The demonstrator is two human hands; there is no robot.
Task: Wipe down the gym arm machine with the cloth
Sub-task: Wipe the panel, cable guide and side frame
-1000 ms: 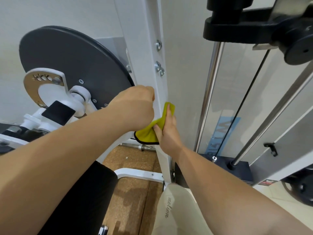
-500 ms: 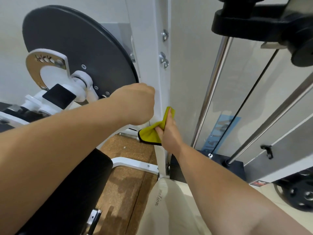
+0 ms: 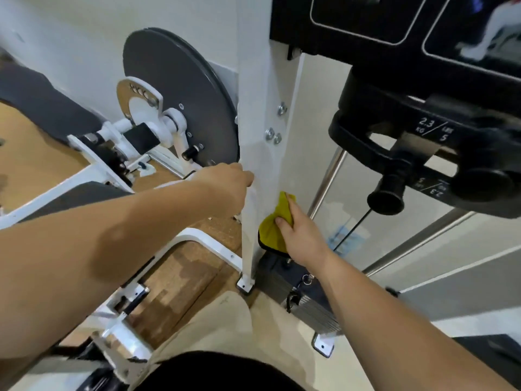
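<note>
left hand [image 3: 225, 187] fingers hidden behind white post [image 3: 258, 153], cloth [image 3: 270, 235] partly covered by right hand [image 3: 303, 238], black panels [image 3: 366, 18] cut off at top edge

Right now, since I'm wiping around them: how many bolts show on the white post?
3 bolts: one higher up, two side by side just below, all above the cloth. More may be hidden.

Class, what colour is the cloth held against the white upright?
The cloth is yellow with a dark edge, clearest in the head view.

Black weight [image 3: 434, 131] reads "2.3 KG / LBS 5"
</note>
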